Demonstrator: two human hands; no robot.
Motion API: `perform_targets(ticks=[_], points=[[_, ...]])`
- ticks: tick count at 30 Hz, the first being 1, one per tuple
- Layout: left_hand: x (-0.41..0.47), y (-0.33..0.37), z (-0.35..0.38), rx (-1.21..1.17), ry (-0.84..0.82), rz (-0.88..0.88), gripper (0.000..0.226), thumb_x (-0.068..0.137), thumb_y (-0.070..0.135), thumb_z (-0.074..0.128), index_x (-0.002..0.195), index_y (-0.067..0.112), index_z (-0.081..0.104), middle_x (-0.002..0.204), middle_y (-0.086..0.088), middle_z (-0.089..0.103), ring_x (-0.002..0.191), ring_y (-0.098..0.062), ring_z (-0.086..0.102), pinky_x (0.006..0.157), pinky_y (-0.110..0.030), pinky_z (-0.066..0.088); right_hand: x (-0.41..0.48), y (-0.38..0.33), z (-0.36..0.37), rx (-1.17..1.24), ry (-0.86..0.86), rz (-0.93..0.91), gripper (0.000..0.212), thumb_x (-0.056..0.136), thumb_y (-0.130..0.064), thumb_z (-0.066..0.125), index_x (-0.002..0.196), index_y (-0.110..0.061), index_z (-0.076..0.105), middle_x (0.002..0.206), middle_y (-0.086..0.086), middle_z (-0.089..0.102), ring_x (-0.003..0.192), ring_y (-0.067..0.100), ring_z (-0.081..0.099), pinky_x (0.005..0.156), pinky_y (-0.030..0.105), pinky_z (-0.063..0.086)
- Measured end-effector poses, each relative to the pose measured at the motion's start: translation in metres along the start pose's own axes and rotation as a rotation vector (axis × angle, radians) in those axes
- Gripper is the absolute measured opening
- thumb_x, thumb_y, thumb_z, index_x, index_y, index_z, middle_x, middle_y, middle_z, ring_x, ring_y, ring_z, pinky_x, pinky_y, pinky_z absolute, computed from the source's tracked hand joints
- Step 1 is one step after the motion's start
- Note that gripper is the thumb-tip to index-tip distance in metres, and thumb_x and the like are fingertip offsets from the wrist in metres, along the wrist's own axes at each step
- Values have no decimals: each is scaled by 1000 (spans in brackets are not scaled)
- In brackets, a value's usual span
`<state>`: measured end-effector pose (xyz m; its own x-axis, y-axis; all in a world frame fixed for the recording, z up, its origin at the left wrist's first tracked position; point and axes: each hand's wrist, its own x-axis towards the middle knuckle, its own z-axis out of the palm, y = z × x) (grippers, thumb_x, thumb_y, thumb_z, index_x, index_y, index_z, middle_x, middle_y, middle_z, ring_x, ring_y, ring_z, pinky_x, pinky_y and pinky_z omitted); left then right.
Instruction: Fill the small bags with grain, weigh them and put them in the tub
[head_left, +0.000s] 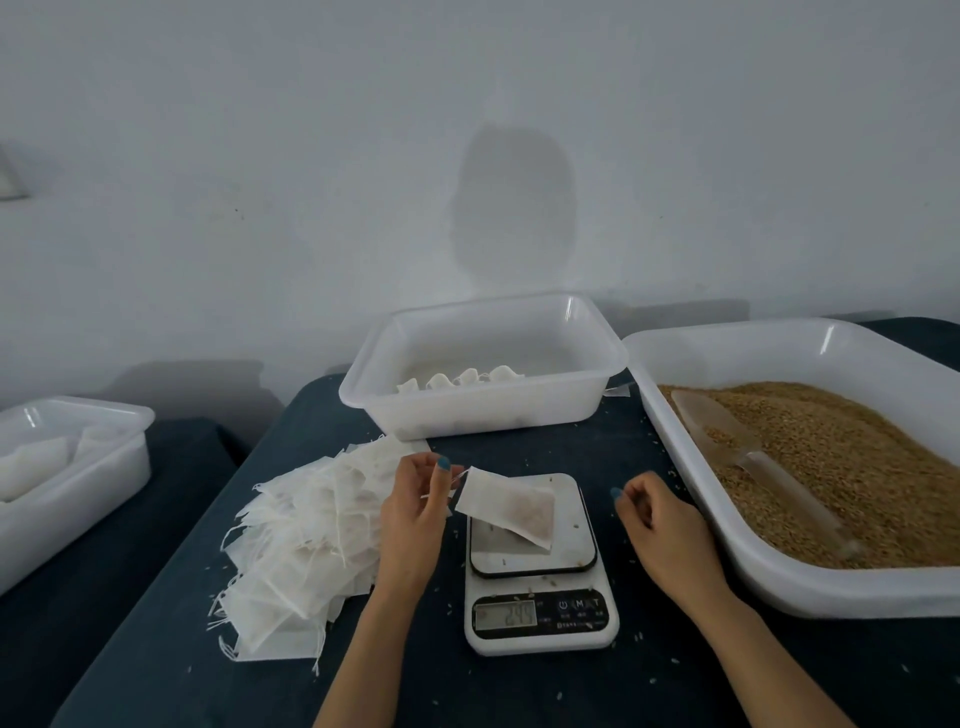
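The left hand (415, 512) pinches the top edge of a small, papery white bag (506, 512). Brownish grain shows through it, and its lower corner is on the glossy square plate of the scale (540, 566). Right of the scale, the right hand (662, 519) is loosely curled and holds nothing. The translucent rectangular tub (488, 410) stands behind the scale, and flat empty bags (301, 540) are heaped to its left.
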<state>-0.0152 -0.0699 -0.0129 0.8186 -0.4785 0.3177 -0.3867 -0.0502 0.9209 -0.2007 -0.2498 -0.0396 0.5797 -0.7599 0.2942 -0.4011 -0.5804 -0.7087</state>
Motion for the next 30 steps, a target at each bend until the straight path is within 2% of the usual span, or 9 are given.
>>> perform_targets(ticks=[4,10,13,16,19,22,26,28,30], points=[[-1,-1,-1,2,-34,-7,36,85,64,47,106,35,50,96,11,73,89,-2,68,72,-23,54,0,0,-1,32,8,16,17,95,-33,56,81,-26,49,60,-4,52,51,4,52,47,15,33],[-4,3,6,341,-187,164,31,89,63,46,104,37,35,74,8,63,62,-5,58,52,-16,41,0,-1,-1,30,-2,18,16,95,-34,57,81,-26,50,60,-5,54,49,4,51,49,14,32],[-2,7,13,457,-202,267,22,95,46,49,103,38,31,67,7,54,58,-6,55,49,-18,37,0,-1,-2,25,-19,18,16,95,-33,57,81,-27,50,60,-4,55,53,1,54,46,15,35],[7,21,20,382,-279,290,24,99,25,50,102,42,34,72,4,58,57,-10,59,54,-31,51,-1,-1,-2,21,-24,6,16,94,-32,57,81,-28,50,60,-4,56,54,-2,55,46,12,36],[26,42,32,290,-365,311,31,100,9,46,94,39,47,77,16,62,53,-5,60,53,-17,47,0,0,-2,16,-36,16,17,95,-34,56,81,-29,49,60,-2,57,51,4,54,45,15,35],[52,68,48,175,-353,305,41,97,-5,41,82,29,59,77,9,61,56,-2,56,54,-13,45,0,1,-2,11,-56,31,18,95,-35,56,80,-29,48,60,0,57,48,7,51,46,16,34],[94,99,71,67,-302,190,38,99,-6,35,107,15,65,115,-6,61,86,-8,68,72,-11,50,0,-1,-2,7,-68,35,19,95,-34,57,79,-29,48,60,-2,56,50,4,52,46,15,33],[114,104,83,108,-368,108,38,100,-3,37,131,9,57,134,-12,54,117,-25,58,97,-24,48,-1,-2,-3,-19,-79,37,18,95,-33,57,79,-30,48,62,-3,57,51,5,53,48,15,34],[127,102,94,209,-456,20,42,102,8,39,143,12,46,145,-11,47,132,-26,45,112,-34,35,-2,-4,-4,-37,-85,24,17,95,-32,57,80,-31,49,64,-3,57,53,5,53,50,15,34]])
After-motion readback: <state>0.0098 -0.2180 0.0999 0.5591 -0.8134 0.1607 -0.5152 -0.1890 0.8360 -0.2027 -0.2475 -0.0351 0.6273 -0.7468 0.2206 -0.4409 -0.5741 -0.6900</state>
